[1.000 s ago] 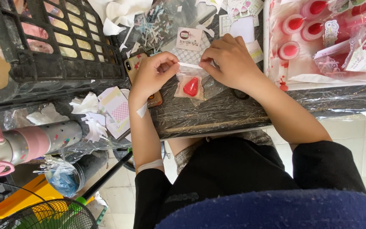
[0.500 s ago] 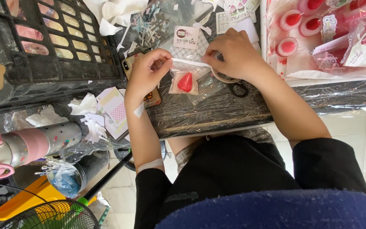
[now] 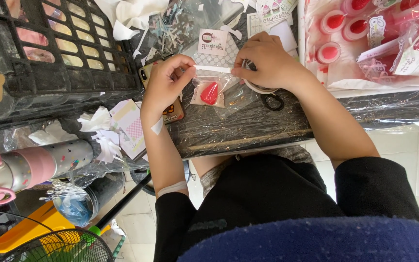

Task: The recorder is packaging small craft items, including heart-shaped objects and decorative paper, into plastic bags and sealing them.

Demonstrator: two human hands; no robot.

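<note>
My left hand (image 3: 167, 82) and my right hand (image 3: 266, 62) pinch the two ends of the white top strip of a small clear plastic bag (image 3: 209, 87). Inside the bag hangs a red teardrop-shaped sponge (image 3: 209, 92). The bag is held just above a dark board wrapped in clear film (image 3: 248, 126). A roll of tape (image 3: 255, 88) and black scissors (image 3: 272, 102) lie under my right hand. A phone in a patterned case (image 3: 173, 111) lies partly under my left wrist.
A black plastic crate (image 3: 49, 58) stands at the left. A tray of packed red sponges (image 3: 364, 34) sits at the top right. Paper cards and scraps (image 3: 214, 41) lie behind the bag. A pink-and-grey bottle (image 3: 30, 167) and a fan guard (image 3: 64, 247) are at lower left.
Both hands have shifted slightly up the board with the bag still held between them; the grip on the top strip is unchanged.
</note>
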